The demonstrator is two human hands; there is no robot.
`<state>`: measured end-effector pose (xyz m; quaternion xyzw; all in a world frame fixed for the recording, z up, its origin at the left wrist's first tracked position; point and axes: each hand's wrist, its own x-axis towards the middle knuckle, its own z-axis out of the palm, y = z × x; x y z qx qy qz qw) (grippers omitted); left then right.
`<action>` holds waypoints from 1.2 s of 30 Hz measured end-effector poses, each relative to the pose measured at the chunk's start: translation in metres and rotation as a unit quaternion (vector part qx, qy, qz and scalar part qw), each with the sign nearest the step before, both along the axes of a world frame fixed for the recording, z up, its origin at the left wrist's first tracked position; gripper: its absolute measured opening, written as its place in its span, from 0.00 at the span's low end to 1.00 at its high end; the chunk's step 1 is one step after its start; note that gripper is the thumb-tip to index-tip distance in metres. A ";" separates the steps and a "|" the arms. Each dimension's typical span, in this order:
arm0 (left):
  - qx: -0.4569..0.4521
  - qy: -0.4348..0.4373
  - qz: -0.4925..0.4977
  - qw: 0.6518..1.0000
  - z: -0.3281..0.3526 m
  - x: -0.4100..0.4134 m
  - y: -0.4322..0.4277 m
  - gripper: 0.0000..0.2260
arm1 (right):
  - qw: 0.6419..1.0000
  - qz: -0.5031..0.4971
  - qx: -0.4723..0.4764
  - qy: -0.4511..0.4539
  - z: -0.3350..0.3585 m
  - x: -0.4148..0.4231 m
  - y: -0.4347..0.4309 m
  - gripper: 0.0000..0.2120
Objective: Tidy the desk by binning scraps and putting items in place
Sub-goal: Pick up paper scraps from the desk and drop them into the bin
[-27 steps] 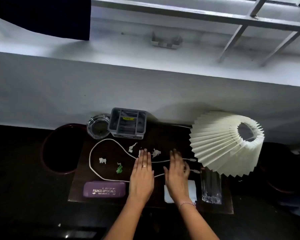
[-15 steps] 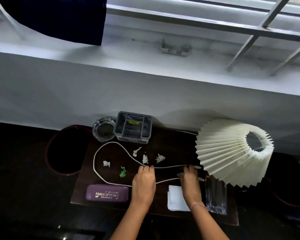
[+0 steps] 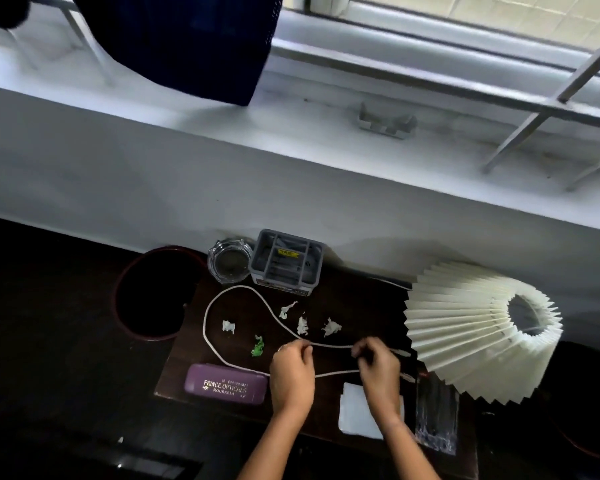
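A white cable loops across the dark desk. My left hand pinches the cable where its two runs come together, and my right hand pinches it further right, near its plug end. Several white paper scraps and one green scrap lie inside and beside the loop. A purple glasses case sits at the desk's front left. The dark red bin stands on the floor left of the desk.
A grey organiser and a glass ashtray stand at the back by the wall. A pleated cream lampshade fills the right end. A white pad and a clear plastic sleeve lie at the front right.
Both hands went from lying flat and open on the desk to closing on the white cable. The camera has tilted, so the scene sits lower right.
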<state>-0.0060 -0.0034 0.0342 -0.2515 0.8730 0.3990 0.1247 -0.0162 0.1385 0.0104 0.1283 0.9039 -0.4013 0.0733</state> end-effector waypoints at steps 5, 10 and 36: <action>0.259 -0.094 0.208 0.938 0.022 -0.006 -0.009 0.09 | 0.947 -0.135 -0.292 -0.022 0.040 0.001 -0.036 0.11; 0.360 -0.084 0.276 0.887 0.051 -0.012 -0.026 0.09 | 0.912 -0.121 -0.387 -0.056 0.064 -0.007 -0.066 0.13; 0.349 0.075 0.587 0.727 0.062 -0.039 -0.248 0.09 | 0.897 0.077 -0.389 -0.195 0.091 -0.023 -0.280 0.18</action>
